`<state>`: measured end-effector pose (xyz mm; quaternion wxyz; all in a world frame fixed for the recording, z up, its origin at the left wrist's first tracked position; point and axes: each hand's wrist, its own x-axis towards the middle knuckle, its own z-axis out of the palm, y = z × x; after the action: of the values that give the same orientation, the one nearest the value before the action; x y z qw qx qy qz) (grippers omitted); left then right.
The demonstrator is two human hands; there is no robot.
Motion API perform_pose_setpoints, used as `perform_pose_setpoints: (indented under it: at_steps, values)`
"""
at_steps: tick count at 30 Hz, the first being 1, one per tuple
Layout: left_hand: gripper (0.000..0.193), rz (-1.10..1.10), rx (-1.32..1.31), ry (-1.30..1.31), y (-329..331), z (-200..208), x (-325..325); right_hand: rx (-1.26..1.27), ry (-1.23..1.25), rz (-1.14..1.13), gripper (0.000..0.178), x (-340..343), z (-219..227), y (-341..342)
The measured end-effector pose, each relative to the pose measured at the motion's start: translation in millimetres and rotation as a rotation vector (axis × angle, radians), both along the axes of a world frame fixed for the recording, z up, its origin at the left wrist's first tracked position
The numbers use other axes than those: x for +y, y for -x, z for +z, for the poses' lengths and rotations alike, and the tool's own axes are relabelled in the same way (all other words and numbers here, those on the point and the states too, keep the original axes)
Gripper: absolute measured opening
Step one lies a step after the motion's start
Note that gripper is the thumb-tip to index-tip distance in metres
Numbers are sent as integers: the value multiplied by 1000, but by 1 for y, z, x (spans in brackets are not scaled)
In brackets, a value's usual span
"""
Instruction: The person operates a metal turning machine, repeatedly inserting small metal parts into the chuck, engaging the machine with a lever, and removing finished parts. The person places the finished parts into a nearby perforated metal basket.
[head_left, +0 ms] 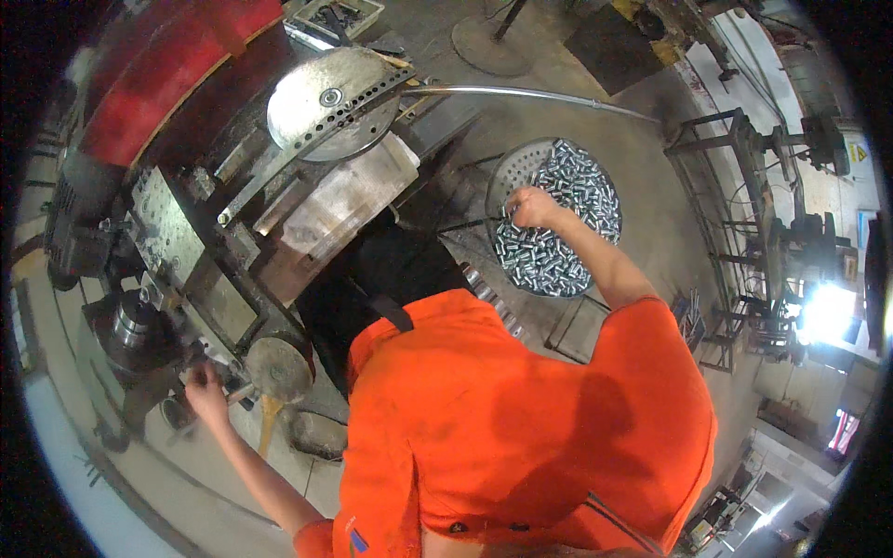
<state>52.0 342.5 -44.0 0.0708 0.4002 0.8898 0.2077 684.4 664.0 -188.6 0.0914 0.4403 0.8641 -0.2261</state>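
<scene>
My right hand (537, 207) is over a round pan (514, 167) with a perforated rim area, at the right of the machine. Its fingers are curled closed; anything inside them is hidden. Small shiny metal cylinders (581, 181) fill most of that pan, heaped beneath and beside the hand. On the far left, my left hand (206, 395) is at the machine's lower side, near a dark round fitting with a metal spindle (132, 321). The left fingers look bent closed, and what they grip is too small to make out. A short wooden handle (240, 394) lies just beside that hand.
A round metal disc (326, 102) crossed by a drilled bar (307, 144) sits atop the machine. From it a long rod (549, 96) reaches right, above the floor. Metal racks (716, 205) stand at the right; a small parts tray (339, 17) is at the top.
</scene>
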Motion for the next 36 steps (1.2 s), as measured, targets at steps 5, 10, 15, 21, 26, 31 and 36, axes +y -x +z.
perform_pose_setpoints:
  at_steps: [5,10,15,21,26,31,36]
  values:
    - [23,96,-98,53,13,-15,-6,-364,102,-162,30,-7,9,44]
    - [19,4,-35,-86,5,-9,1,-245,8,-277,26,-9,-9,36]
    - [23,65,-382,-157,2,-1,-7,268,104,-466,23,-12,42,40]
    - [25,6,-517,-400,-82,104,43,836,-75,123,34,-37,162,170]
    - [37,-298,-1068,-388,-142,114,92,1143,36,567,39,-84,244,301]
    - [40,-295,-1569,-644,-153,97,78,1193,-40,650,34,-115,256,353]
    - [26,-187,-1080,-606,-140,104,67,1022,-108,755,33,-126,259,365]
